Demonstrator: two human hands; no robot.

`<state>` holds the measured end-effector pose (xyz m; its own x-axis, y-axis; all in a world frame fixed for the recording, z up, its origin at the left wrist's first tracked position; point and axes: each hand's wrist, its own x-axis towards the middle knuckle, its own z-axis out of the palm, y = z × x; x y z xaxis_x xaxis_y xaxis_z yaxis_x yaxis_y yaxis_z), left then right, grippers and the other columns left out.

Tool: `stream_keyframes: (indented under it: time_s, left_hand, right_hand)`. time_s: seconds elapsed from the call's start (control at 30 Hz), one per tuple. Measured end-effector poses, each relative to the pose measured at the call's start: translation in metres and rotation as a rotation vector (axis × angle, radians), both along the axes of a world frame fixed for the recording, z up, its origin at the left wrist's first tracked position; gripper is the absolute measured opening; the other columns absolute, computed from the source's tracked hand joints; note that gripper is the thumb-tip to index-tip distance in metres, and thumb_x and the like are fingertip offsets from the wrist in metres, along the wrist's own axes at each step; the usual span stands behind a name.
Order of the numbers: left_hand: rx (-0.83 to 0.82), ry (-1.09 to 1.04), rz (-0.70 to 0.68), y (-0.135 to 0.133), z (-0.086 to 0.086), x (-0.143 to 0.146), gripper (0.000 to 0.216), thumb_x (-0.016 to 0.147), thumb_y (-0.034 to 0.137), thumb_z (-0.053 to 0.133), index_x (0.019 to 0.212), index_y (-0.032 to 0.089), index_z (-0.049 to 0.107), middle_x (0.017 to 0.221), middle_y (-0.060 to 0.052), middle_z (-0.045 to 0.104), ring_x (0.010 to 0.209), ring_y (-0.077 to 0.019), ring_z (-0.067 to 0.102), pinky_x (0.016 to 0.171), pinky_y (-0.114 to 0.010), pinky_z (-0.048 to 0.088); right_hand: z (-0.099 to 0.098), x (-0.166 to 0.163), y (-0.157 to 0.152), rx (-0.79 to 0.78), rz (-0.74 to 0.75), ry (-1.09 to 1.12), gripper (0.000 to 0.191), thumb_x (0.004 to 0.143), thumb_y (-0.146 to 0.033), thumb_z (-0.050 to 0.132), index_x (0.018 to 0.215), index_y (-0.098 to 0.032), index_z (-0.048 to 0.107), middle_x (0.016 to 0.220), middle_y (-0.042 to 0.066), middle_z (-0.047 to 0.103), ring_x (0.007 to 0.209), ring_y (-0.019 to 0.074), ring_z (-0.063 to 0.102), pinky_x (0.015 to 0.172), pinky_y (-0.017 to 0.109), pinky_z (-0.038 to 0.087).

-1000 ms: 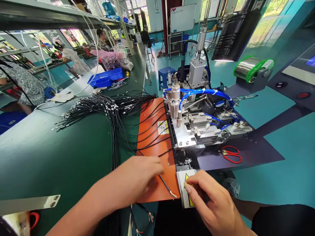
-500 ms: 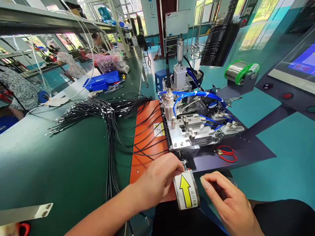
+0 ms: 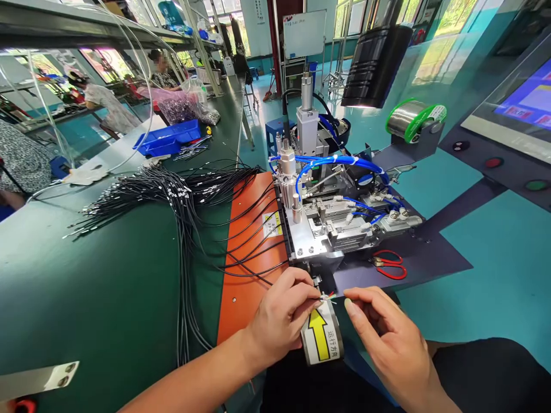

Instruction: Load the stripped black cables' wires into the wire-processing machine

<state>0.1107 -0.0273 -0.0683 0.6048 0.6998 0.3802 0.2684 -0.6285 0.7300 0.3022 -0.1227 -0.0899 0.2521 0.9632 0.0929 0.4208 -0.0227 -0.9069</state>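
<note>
- Left hand [image 3: 282, 315] pinches coloured wires [image 3: 330, 297], at the arrow sign's [image 3: 321, 338] twelve o'clock.
- Right hand [image 3: 387, 338], at their three o'clock: fingertips parted, seemingly empty.
- Probably arranging wire ends; next calls for a fine right-hand pinch.

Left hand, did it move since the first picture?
Yes. Judged against the fixed yellow arrow, the left hand moved right: it was over the orange plate, and now its fingertips are by the arrow's tip.
</note>
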Motion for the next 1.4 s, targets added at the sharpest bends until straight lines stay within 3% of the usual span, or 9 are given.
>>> stream_keyframes:
  time_s: [0.23, 0.67, 0.77, 0.9, 1.1, 1.23, 1.4]
  left_hand:
    - [-0.002, 0.056, 0.095, -0.003, -0.002, -0.002, 0.015, 0.094, 0.021, 0.058, 0.098, 0.018, 0.072, 0.08, -0.004, 0.057, 0.079, -0.01, 0.051, 0.071, -0.021, 0.042]
    - [-0.027, 0.116, 0.133, -0.004, -0.006, 0.0, 0.02, 0.097, 0.026, 0.053, 0.088, 0.015, 0.067, 0.08, -0.004, 0.056, 0.078, -0.0101, 0.049, 0.071, -0.023, 0.038]
    - [-0.021, 0.106, 0.135, -0.004, -0.008, 0.001, 0.02, 0.097, 0.025, 0.053, 0.086, 0.014, 0.066, 0.08, -0.004, 0.056, 0.079, -0.0099, 0.049, 0.072, -0.023, 0.038]
    - [-0.006, 0.116, 0.14, -0.004, -0.008, 0.001, 0.021, 0.097, 0.025, 0.052, 0.086, 0.014, 0.066, 0.079, -0.004, 0.055, 0.078, -0.0102, 0.049, 0.071, -0.023, 0.037]
    - [0.063, 0.153, 0.109, -0.005, -0.009, 0.001, 0.022, 0.098, 0.025, 0.05, 0.088, 0.014, 0.065, 0.081, -0.005, 0.056, 0.079, -0.0116, 0.047, 0.072, -0.025, 0.036]
    - [0.111, 0.178, 0.098, -0.004, -0.011, 0.001, 0.021, 0.098, 0.024, 0.048, 0.089, 0.014, 0.064, 0.082, -0.005, 0.056, 0.079, -0.0122, 0.046, 0.073, -0.027, 0.035]
    - [0.165, 0.181, 0.076, -0.004, -0.012, 0.0, 0.021, 0.097, 0.022, 0.05, 0.086, 0.014, 0.065, 0.081, -0.005, 0.056, 0.079, -0.0121, 0.046, 0.074, -0.027, 0.034]
  right_hand:
    - [0.004, -0.004, 0.005, 0.049, 0.048, 0.029, 0.018, 0.101, -0.031, 0.056, 0.117, -0.024, 0.062, 0.096, 0.002, 0.059, 0.083, 0.0114, 0.059, 0.073, 0.019, 0.049]
    - [0.009, -0.02, 0.012, 0.024, 0.076, 0.049, 0.018, 0.101, -0.029, 0.055, 0.115, -0.024, 0.064, 0.092, 0.001, 0.059, 0.076, 0.0109, 0.057, 0.066, 0.022, 0.048]
    - [0.01, -0.028, 0.01, 0.095, 0.064, 0.021, 0.015, 0.1, -0.024, 0.056, 0.113, -0.024, 0.064, 0.091, 0.001, 0.059, 0.072, 0.0096, 0.057, 0.065, 0.021, 0.047]
    - [0.013, -0.036, 0.009, 0.238, 0.137, -0.023, 0.019, 0.099, -0.014, 0.053, 0.113, -0.021, 0.064, 0.094, 0.003, 0.06, 0.083, 0.0119, 0.06, 0.076, 0.024, 0.049]
    - [0.019, -0.015, 0.02, 0.18, 0.013, -0.128, 0.017, 0.098, -0.024, 0.058, 0.114, -0.023, 0.065, 0.094, 0.003, 0.058, 0.079, 0.0123, 0.057, 0.07, 0.025, 0.048]
    - [0.025, -0.006, 0.033, 0.1, 0.119, -0.15, 0.014, 0.099, -0.029, 0.057, 0.108, -0.022, 0.065, 0.094, 0.003, 0.056, 0.074, 0.0127, 0.053, 0.064, 0.026, 0.046]
    - [0.028, -0.013, 0.046, 0.167, 0.287, -0.252, 0.019, 0.102, -0.022, 0.046, 0.09, -0.016, 0.06, 0.09, 0.006, 0.052, 0.079, 0.0155, 0.051, 0.071, 0.031, 0.044]
